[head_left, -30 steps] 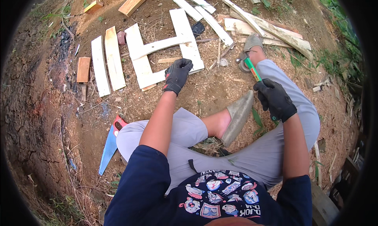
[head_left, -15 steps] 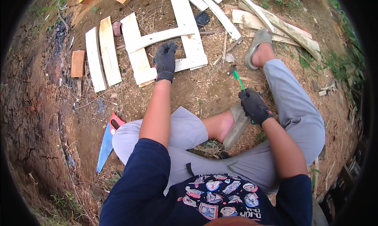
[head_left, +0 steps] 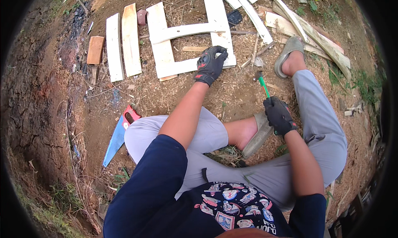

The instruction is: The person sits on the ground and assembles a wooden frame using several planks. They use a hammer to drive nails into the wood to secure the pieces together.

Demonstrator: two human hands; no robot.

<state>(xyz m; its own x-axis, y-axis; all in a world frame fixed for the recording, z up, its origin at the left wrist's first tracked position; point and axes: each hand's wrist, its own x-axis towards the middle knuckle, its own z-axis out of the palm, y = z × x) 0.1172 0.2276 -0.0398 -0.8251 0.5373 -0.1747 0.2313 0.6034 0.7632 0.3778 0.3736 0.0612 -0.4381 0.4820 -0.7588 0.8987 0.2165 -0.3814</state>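
Hammer (head_left: 262,81) with a green handle sits in the right hand (head_left: 279,115) — black-gloved fist clenched around the lower end of the handle, the small metal head up near the person's sandal (head_left: 289,51). Left hand (head_left: 211,64), also gloved, presses flat with fingers curled on the lower cross slat of a white wooden frame (head_left: 188,47) lying on bare dirt ground (head_left: 166,95); it is not wrapped around anything, just pinning the wood down.

Handling, as a judgement: the hammer looks light and head-heavy, stiff, the handle probably smooth — the hold low on the handle gives swing but less control, so choking up nearer the head would suit small taps. The frame is made of thin painted planks, stiff but likely to split near the ends and to shift on loose sawdust; best held by pressing close to a joint, palm flat, fingers clear of the strike spot.

Nearby: two loose white planks (head_left: 122,41) left of the frame, a short brown block (head_left: 95,49) further left, a handsaw (head_left: 118,134) with blue blade and red handle beside the left knee, more scrap boards (head_left: 306,28) piled at upper right. Person sits cross-legged on the dirt.
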